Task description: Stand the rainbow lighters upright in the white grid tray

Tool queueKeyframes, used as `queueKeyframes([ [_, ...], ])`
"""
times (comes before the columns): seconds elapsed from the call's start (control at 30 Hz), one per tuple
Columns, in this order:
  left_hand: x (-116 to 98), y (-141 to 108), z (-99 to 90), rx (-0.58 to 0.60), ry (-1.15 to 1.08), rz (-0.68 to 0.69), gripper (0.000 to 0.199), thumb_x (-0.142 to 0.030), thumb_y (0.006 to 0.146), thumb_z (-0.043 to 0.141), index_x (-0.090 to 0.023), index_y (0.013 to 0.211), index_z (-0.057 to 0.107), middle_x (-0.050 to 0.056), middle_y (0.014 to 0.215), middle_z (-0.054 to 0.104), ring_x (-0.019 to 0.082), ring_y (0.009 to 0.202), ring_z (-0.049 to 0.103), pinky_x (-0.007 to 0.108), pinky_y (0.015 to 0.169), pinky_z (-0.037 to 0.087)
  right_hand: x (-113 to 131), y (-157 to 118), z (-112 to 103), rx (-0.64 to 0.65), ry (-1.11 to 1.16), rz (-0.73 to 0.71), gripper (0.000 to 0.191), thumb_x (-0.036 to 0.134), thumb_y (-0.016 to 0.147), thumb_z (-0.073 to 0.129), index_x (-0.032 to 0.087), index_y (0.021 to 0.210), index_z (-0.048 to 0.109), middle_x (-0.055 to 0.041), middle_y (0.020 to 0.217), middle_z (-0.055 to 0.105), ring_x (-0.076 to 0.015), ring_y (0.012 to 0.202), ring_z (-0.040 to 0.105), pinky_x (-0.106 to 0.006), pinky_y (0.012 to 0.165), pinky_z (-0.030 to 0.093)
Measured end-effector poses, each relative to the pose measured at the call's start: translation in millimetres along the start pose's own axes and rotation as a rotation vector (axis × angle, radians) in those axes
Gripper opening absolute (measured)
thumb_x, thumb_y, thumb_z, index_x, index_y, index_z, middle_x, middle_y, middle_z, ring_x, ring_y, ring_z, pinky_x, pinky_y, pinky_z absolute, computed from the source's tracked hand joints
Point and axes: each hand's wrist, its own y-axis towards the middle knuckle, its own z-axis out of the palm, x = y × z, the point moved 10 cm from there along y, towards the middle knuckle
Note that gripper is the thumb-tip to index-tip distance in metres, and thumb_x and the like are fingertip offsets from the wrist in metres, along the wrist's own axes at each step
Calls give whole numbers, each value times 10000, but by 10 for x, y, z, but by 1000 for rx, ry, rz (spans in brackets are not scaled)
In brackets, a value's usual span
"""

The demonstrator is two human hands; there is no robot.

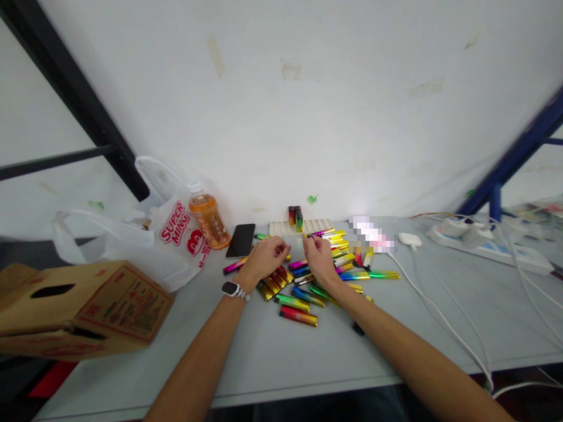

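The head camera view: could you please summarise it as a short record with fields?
Surface: grey table against a white wall
Left hand: fingers curled, at the loose lighters; grip unclear
Left wrist: watch
Right hand: fingertips together, at the loose lighters; grip unclear
Beyond the hands: white gridded tray bearing upright lighters
Left side: black phone, orange bottle, plastic bag, cardboard box
Right side: white power strip, cables

I'm getting soft, even light on the white painted wall (pixel 308 105), dark under the grey desk (pixel 264 363). Glints on multicoloured metallic lighters (pixel 299 316); white-pink flat item (pixel 372 234) glares, pixelated. Edges stretched, far right blurry.
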Motion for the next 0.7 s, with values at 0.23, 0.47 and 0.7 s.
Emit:
queueKeyframes([
  [0.23, 38, -24, 80, 101, -66, -8, 159, -302, 867, 623, -168, 867, 710, 77, 898, 713, 212, 830, 661, 309, 750, 483, 16, -44, 34, 60, 66, -16, 469, 586, 865, 573, 226, 607, 420, 59, 513, 344, -108, 520, 308, -275, 500, 236],
  [0.47, 30, -36, 144, 156, -16, 24, 152, -244, 828, 647, -169, 927, 735, 84, 932, 710, 217, 852, 659, 316, 779, 506, 29, -47, 24, 49, 62, -11, 509, 633, 855, 579, 226, 598, 414, 58, 509, 351, -107, 517, 311, -276, 502, 238],
  [0.7, -11, -39, 149, 186, -20, 16, 169, -187, 823, 635, -170, 953, 741, 82, 955, 724, 215, 874, 666, 313, 800, 509, -46, -9, 9, 8, -12, -10, 362, 423, 838, 547, 231, 572, 394, 55, 521, 371, -106, 523, 316, -267, 494, 251],
])
